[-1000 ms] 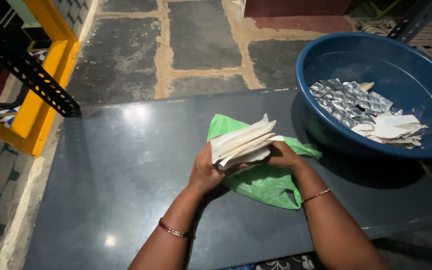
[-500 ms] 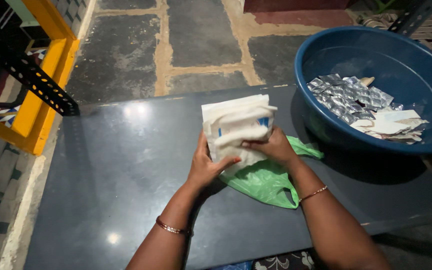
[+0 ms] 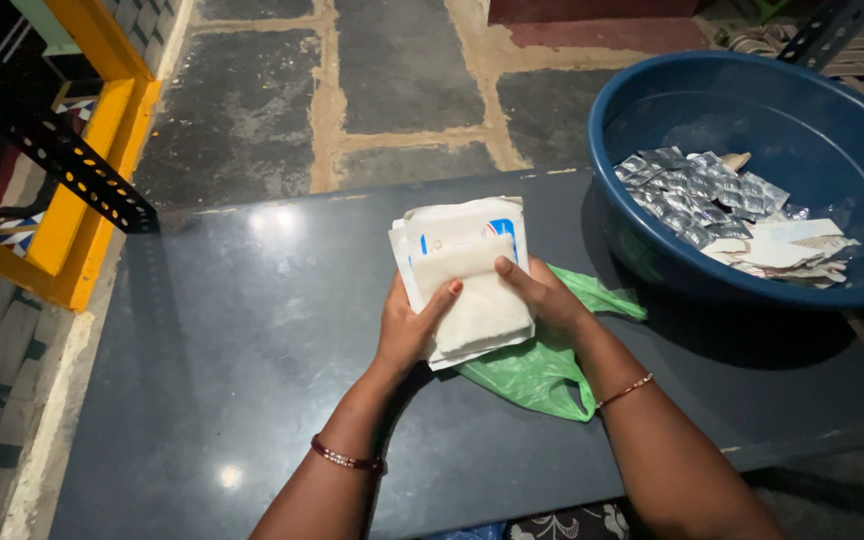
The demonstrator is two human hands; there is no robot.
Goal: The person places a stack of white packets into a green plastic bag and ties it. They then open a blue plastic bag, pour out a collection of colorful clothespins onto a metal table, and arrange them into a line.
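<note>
**Both hands square a stack of white paper packets beside the blue basin**

The round dark-blue plastic basin [image 3: 672,270] stands on the right end of the dark glossy tabletop [image 3: 252,350]. Inside it, towards its near side, lies a heap of silver foil blister strips [image 3: 697,195], and just beside them, nearer the basin's right wall, a small pile of flat white paper pieces [image 3: 782,250]. The rest of the basin's floor is bare blue.

Left of the basin, above the tabletop, sits the stack of flat white paper packets [image 3: 467,275] — the top ones show a little blue printing at the upper corners. The left hand [image 3: 407,330] grips the stack's lower left edge, thumb laid across the front face, fingers curled behind. The right hand [image 3: 547,295] closes on the right edge, thumb pressing the front. Both hands are wrapped firmly round the stack, neither one open.

Under the stack and the right hand, between the hands and the basin, a crumpled thin green plastic bag [image 3: 537,370] lies on the tabletop.

Half a second ago the packets were fanned and ragged, edges sticking out — now they lie flush, face up to the camera, and the hands have shifted to the lower corners. The basin's contents are unchanged.
</note>
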